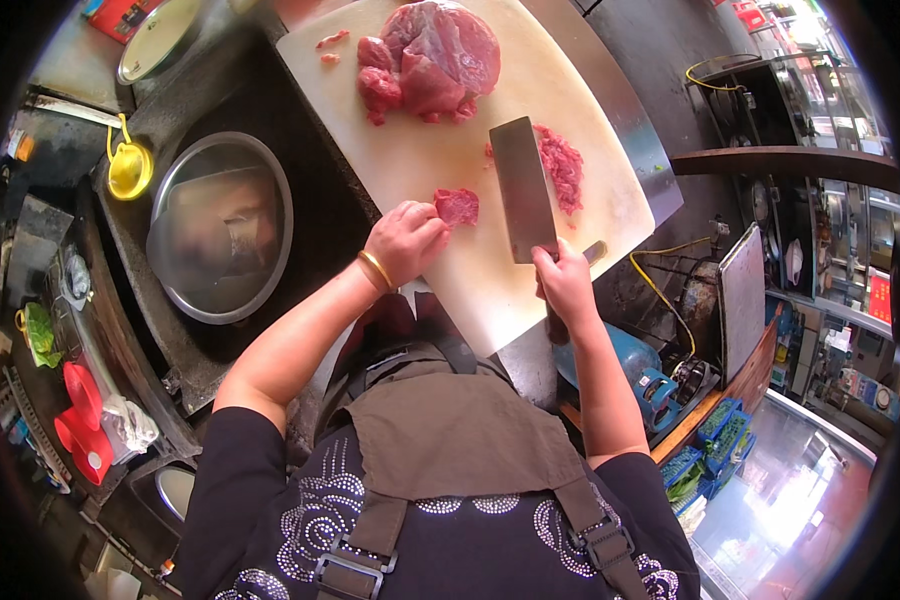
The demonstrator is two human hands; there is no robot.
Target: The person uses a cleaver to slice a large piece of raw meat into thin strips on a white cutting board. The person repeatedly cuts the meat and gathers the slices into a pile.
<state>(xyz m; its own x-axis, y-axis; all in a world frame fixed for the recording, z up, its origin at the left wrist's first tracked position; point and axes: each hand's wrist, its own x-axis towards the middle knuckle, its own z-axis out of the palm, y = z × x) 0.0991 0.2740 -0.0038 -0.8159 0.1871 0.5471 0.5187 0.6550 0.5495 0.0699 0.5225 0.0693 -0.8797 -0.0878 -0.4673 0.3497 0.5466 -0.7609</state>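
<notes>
My right hand [568,283] is closed around the handle of a broad cleaver [523,191]. The cleaver's flat face is turned up above a white cutting board [405,161]. With bent fingers, my left hand [409,238] holds the near-left edge of a small piece of raw meat [457,207] on the board. A gap separates this piece from the blade. Sliced raw meat [562,169] lies in a loose heap on the blade's right, partly hidden by it. A large lump of raw meat [450,56] rests at the board's far end, with two scraps [333,39] to its left.
A round metal basin [166,281] with a reflecting surface stands left of the board. Beyond it hangs a yellow strainer-like item [130,169]. A blue gas cylinder [616,358] stands below the board's right side. Blue crates [722,433] with greens sit at lower right.
</notes>
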